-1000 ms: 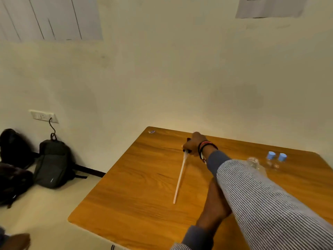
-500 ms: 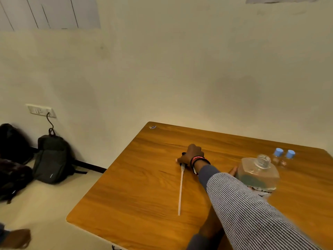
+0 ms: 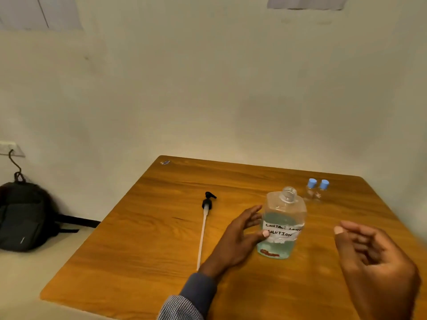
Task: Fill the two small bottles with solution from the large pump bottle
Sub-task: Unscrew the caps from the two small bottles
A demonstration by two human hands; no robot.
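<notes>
Fingers [image 3: 253,210] of left hand [image 3: 238,241] spread against large bottle [image 3: 283,218] labelled "SOLUTION"; right hand [image 3: 374,257] loosely curled.

I see the large clear plastic bottle of pale blue solution [image 3: 283,218] standing uncapped on the brown wooden table [image 3: 138,262], with the left hand [image 3: 240,239] touching its side. A black pump head with a long white tube [image 3: 204,227] lies to its left. Two small clear blue-capped bottles [image 3: 311,189] stand just behind it, and the right hand [image 3: 374,259] hovers empty.

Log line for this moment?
pump out, on table | bottle open, left hand touching | small bottles capped | right hand empty
</notes>
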